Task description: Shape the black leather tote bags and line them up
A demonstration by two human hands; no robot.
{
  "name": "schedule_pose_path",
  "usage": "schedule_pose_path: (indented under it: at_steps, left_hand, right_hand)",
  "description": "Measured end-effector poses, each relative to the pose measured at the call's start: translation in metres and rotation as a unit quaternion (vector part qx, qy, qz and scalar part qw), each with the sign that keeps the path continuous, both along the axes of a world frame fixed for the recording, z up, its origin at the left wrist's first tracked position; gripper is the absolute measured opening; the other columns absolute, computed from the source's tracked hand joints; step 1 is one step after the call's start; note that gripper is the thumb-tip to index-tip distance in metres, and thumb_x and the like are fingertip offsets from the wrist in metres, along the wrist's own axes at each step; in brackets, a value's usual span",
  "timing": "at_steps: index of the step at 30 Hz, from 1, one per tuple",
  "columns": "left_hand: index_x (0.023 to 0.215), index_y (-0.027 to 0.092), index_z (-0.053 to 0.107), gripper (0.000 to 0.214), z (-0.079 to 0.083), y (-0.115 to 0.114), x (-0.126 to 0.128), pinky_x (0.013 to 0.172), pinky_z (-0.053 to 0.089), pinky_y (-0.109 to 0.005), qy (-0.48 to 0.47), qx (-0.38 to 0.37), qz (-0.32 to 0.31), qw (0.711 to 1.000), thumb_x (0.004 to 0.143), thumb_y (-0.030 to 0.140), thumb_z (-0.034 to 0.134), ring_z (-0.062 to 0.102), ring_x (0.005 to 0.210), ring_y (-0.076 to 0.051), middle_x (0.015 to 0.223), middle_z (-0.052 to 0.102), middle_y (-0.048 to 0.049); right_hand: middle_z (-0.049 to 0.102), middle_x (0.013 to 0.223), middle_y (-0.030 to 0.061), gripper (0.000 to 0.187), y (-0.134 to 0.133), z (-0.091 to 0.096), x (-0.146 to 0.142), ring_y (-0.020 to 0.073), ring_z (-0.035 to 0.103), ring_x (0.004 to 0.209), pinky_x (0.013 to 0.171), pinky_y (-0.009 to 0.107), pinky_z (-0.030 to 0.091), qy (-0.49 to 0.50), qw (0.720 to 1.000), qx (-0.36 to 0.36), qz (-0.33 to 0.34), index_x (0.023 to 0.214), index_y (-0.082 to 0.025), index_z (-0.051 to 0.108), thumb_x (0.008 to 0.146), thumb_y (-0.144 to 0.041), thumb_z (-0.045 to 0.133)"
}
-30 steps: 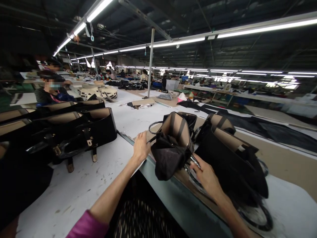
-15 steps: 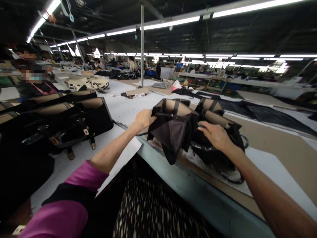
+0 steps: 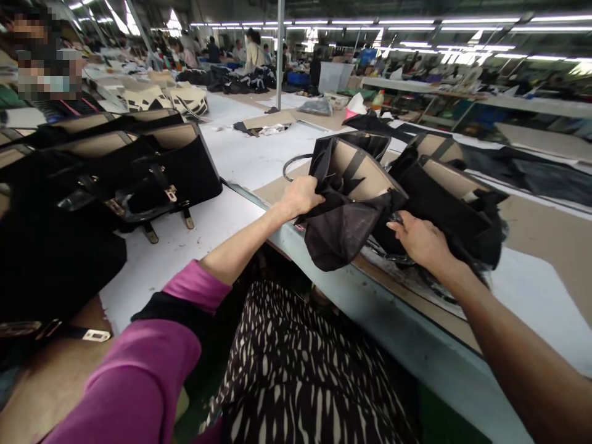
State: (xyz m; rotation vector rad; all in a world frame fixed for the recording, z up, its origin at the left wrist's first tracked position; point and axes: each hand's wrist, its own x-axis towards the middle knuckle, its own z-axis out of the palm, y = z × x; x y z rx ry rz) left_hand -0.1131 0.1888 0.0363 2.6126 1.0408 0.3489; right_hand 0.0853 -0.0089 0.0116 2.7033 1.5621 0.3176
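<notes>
A black handbag (image 3: 365,163) with a beige inside lies tipped on the table near its edge, its mouth facing up. Dark lining cloth (image 3: 340,231) hangs out over the front of it. My left hand (image 3: 301,197) is closed on the bag's left edge. On the right side, my right hand (image 3: 419,237) pinches the bag's dark edge between thumb and fingers. Close behind my right hand sits another black handbag (image 3: 456,206), also beige inside, with plastic-wrapped handles partly hidden below it.
Several finished-looking black handbags (image 3: 185,163) with metal clasps stand on the white table at left. A co-worker (image 3: 49,74) is behind them. Cream bags (image 3: 161,98) and black cloth (image 3: 531,166) lie farther off. A metal pole (image 3: 280,55) rises mid-table.
My view has tilted downward. The lining cloth has bunched up, and the handbag's mouth has turned more toward me, showing more of its beige inside. Both hands keep their hold.
</notes>
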Motion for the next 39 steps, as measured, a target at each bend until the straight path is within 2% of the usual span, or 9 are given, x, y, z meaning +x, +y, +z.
schedule_pose_path:
  at_steps: [4, 10, 13, 20, 26, 31, 33, 35, 39]
  left_hand:
    - [0.095, 0.014, 0.056, 0.032, 0.0, -0.006, -0.002, 0.075, 0.044, -0.031, 0.0, 0.014, 0.001, 1.0, 0.074, 0.037, 0.05, 0.055, 0.091, -0.024, 0.094, 0.059, -0.0083]
    - [0.096, 0.016, 0.056, 0.029, 0.012, -0.015, 0.001, 0.075, 0.043, -0.028, -0.004, -0.017, 0.014, 1.0, 0.075, 0.035, 0.049, 0.056, 0.092, -0.023, 0.097, 0.06, -0.0093]
    - [0.092, 0.017, 0.057, 0.024, 0.019, -0.011, 0.001, 0.069, 0.044, -0.028, -0.023, 0.004, 0.027, 0.999, 0.075, 0.031, 0.048, 0.058, 0.086, -0.023, 0.091, 0.063, -0.0093]
    - [0.079, 0.02, 0.057, 0.024, 0.031, -0.004, -0.027, 0.056, 0.039, -0.026, -0.02, 0.03, 0.027, 0.999, 0.076, 0.04, 0.044, 0.06, 0.069, -0.021, 0.073, 0.063, -0.0044]
    - [0.083, 0.019, 0.056, 0.026, 0.016, -0.029, -0.02, 0.057, 0.04, -0.029, 0.041, 0.029, 0.059, 0.997, 0.079, 0.039, 0.039, 0.061, 0.073, -0.025, 0.075, 0.064, -0.0088]
    - [0.085, 0.018, 0.055, 0.026, 0.02, -0.032, -0.014, 0.059, 0.042, -0.03, 0.049, 0.03, 0.072, 0.996, 0.08, 0.038, 0.039, 0.061, 0.075, -0.026, 0.078, 0.064, -0.0104]
    - [0.087, 0.017, 0.054, 0.027, 0.022, -0.03, -0.013, 0.058, 0.042, -0.03, 0.055, 0.032, 0.072, 0.995, 0.08, 0.038, 0.039, 0.061, 0.074, -0.026, 0.077, 0.064, -0.0104]
    - [0.088, 0.017, 0.054, 0.027, 0.023, -0.029, -0.012, 0.058, 0.043, -0.029, 0.063, 0.028, 0.073, 0.995, 0.079, 0.038, 0.04, 0.061, 0.075, -0.025, 0.078, 0.064, -0.0101]
    - [0.086, 0.016, 0.055, 0.029, 0.025, -0.03, -0.009, 0.061, 0.044, -0.029, 0.073, 0.033, 0.064, 0.995, 0.08, 0.039, 0.039, 0.061, 0.079, -0.025, 0.082, 0.064, -0.0098]
  right_hand:
    - [0.063, 0.075, 0.014, 0.047, 0.001, 0.005, -0.011, 0.0266, 0.059, 0.066, 0.053, 0.03, 0.034, -0.048, 0.997, -0.027, -0.047, 0.114, -0.014, 0.045, 0.086, -0.048, 0.031]
    - [0.065, 0.077, 0.0096, 0.042, -0.002, 0.007, -0.023, 0.023, 0.061, 0.066, 0.052, 0.027, 0.037, -0.013, 0.999, 0.051, 0.005, 0.116, -0.016, 0.044, 0.087, -0.044, 0.032]
    - [0.066, 0.072, 0.0059, 0.038, 0.003, 0.008, -0.011, 0.0187, 0.061, 0.064, 0.054, 0.025, 0.039, 0.044, 0.995, 0.084, 0.031, 0.112, -0.018, 0.049, 0.089, -0.039, 0.027]
    - [0.065, 0.086, 0.0034, 0.037, 0.015, 0.025, 0.026, 0.0179, 0.061, 0.067, 0.047, 0.025, 0.036, -0.1, 0.987, 0.097, 0.085, 0.12, -0.024, 0.044, 0.088, -0.04, 0.033]
    - [0.062, 0.078, 0.0078, 0.029, 0.012, 0.007, -0.005, 0.0221, 0.057, 0.073, 0.063, 0.032, 0.041, -0.124, 0.988, 0.068, 0.058, 0.11, -0.015, 0.051, 0.086, -0.027, 0.039]
    - [0.049, 0.119, 0.0153, 0.038, -0.035, -0.004, -0.056, 0.0303, 0.045, 0.108, 0.082, 0.041, 0.038, -0.138, 0.973, 0.179, 0.038, 0.119, -0.013, 0.04, 0.084, -0.029, 0.042]
    - [0.055, 0.11, 0.0145, 0.034, -0.051, -0.018, -0.075, 0.0273, 0.054, 0.096, 0.075, 0.036, 0.043, -0.107, 0.973, 0.196, 0.052, 0.109, -0.015, 0.044, 0.082, -0.036, 0.045]
    - [0.062, 0.093, 0.0102, 0.032, -0.057, -0.036, -0.09, 0.0213, 0.062, 0.069, 0.054, 0.029, 0.044, -0.024, 0.99, 0.134, 0.047, 0.104, -0.017, 0.045, 0.081, -0.041, 0.046]
    - [0.065, 0.075, 0.0108, 0.032, -0.02, -0.064, -0.105, 0.0232, 0.062, 0.059, 0.049, 0.029, 0.041, 0.108, 0.993, 0.014, -0.046, 0.103, -0.012, 0.049, 0.081, -0.035, 0.046]
